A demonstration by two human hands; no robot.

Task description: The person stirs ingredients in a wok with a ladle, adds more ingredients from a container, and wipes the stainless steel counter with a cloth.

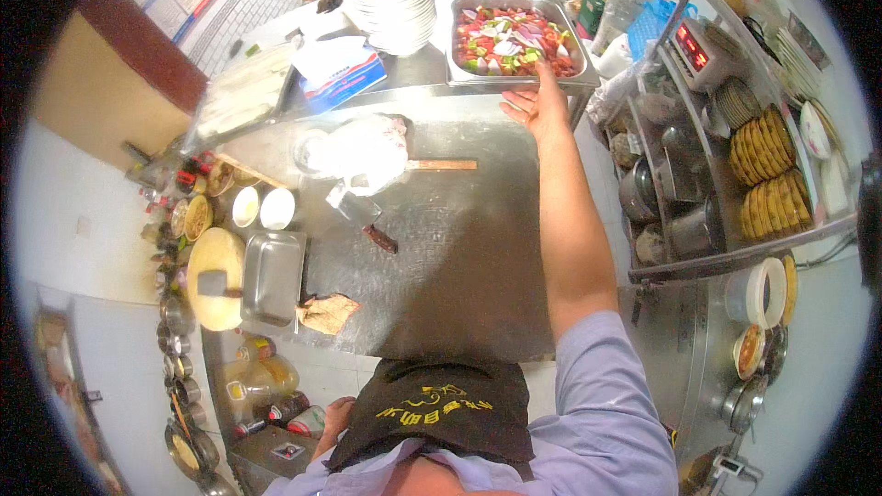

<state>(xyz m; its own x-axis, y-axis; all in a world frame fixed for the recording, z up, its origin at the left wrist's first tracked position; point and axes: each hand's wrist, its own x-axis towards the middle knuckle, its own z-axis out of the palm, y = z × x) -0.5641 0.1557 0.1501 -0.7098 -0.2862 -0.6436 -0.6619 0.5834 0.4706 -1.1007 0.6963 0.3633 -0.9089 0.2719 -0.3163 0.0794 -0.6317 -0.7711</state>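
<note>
My right arm is stretched forward, and my right hand is at the near rim of a deep steel tray. One digit overlaps the rim while the other fingers spread to the left, apart from one another; nothing is held between them. Chopped red and green peppers and onion pieces fill the tray. Low beside my dark apron is my left hand, partly hidden, its fingers unclear. On the steel worktop before me lie a cleaver, a wooden stick and a brown flat piece.
Stacked white plates and a blue-and-white box stand at the back. To the left are an oblong steel pan, a round board bearing another cleaver, and white bowls. A loaded shelf rack borders the right.
</note>
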